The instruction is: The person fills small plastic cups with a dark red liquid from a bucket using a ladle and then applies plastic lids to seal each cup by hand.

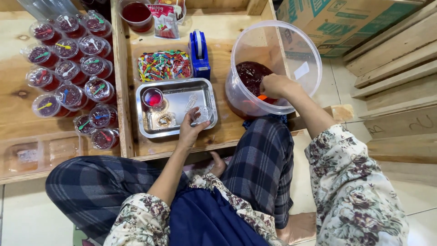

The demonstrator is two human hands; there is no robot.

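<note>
Your left hand point(190, 130) pinches small clear cup point(200, 114) over right edge of steel tray point(177, 102). Your right hand point(273, 85) inside clear tub point(273, 68), fingers clenched on orange scoop point(262, 97) in dark red jelly point(251, 75), at bench right edge.

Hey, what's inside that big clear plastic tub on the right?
The big clear tub holds a dark red jelly-like mass. The right hand reaches into it, with something orange just below; the hand hides what it grips.

Tray point(177, 130) lies between filled cups point(73, 68) and tub point(273, 41).
</note>
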